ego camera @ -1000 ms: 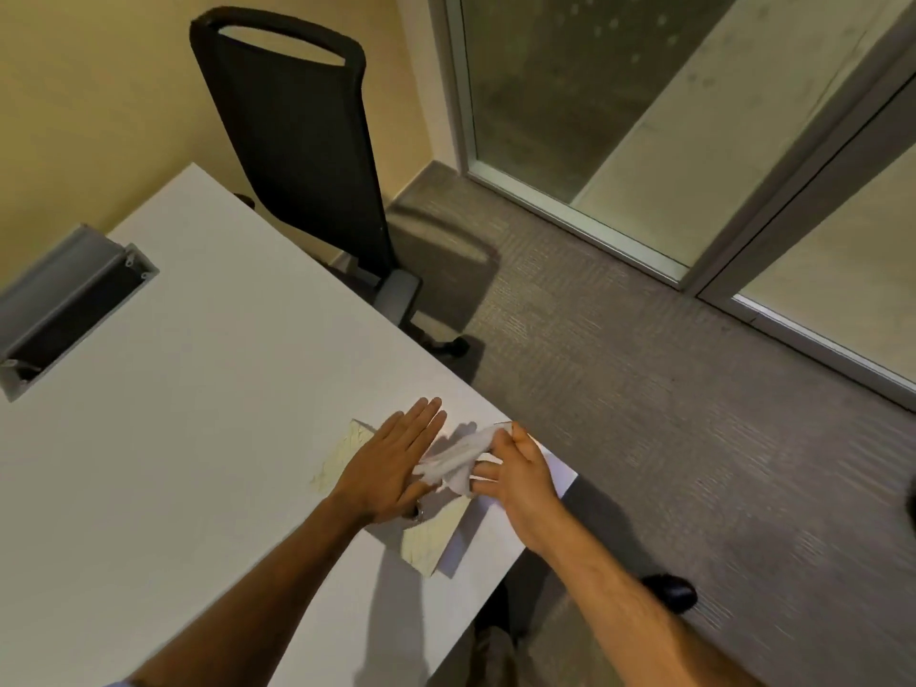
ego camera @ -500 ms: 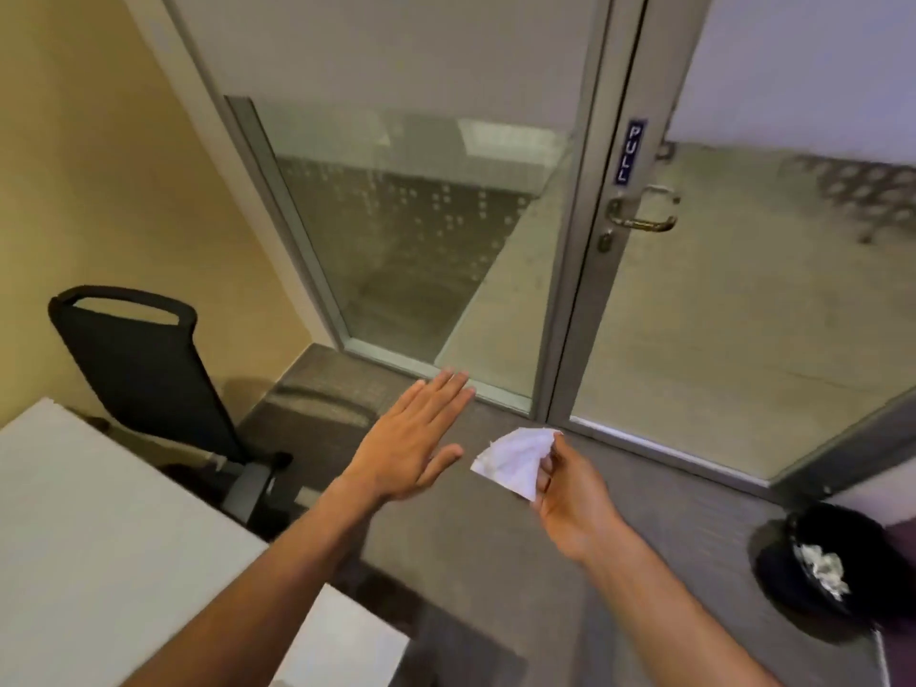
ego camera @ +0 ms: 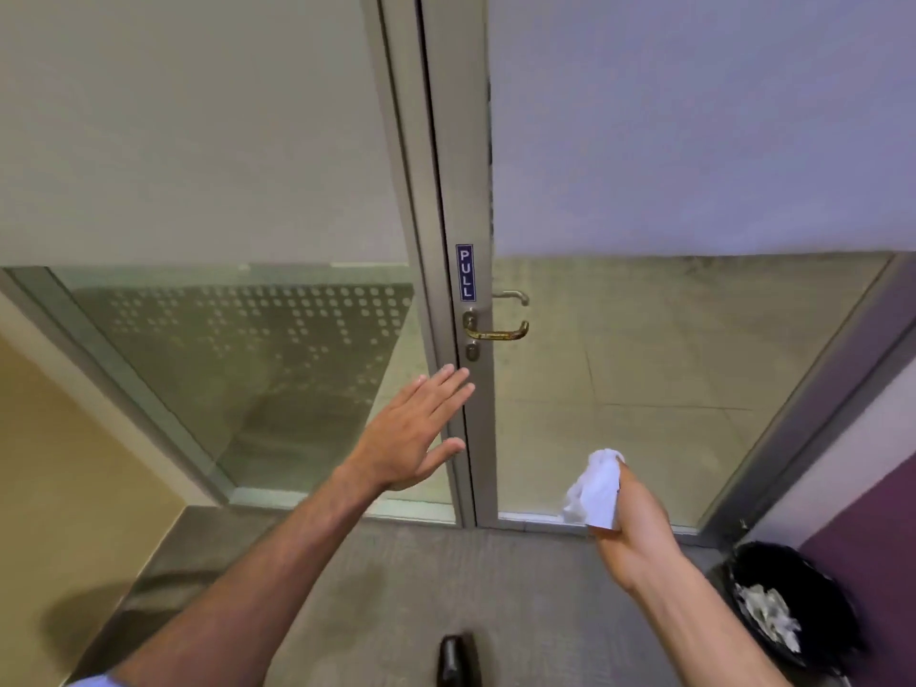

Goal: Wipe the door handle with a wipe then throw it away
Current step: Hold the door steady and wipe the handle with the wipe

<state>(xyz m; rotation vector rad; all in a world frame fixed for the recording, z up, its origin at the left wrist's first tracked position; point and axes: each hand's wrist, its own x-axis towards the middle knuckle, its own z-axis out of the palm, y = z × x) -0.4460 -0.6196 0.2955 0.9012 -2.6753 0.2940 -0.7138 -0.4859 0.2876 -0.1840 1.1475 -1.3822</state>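
Observation:
A brass lever door handle [ego camera: 497,332] sits on the grey frame of a glass door, just under a blue PULL sign [ego camera: 465,272]. My right hand [ego camera: 632,530] is low and right of the handle, well apart from it, and grips a crumpled white wipe [ego camera: 596,489]. My left hand [ego camera: 414,431] is raised flat with fingers spread and nothing in it, its fingertips just below the handle near the door frame. A black bin [ego camera: 788,607] lined with a dark bag stands at the lower right with white paper inside.
A fixed glass panel [ego camera: 248,369] with a dotted pattern fills the left. A purple wall [ego camera: 872,533] is beside the bin. Grey carpet [ego camera: 446,577] covers the floor, and a black shoe [ego camera: 457,661] shows at the bottom edge.
The view has swung from the white table to the door and closed in on it. My right hand carried the wipe off the table toward the door; my left hand lifted, open, toward the frame.

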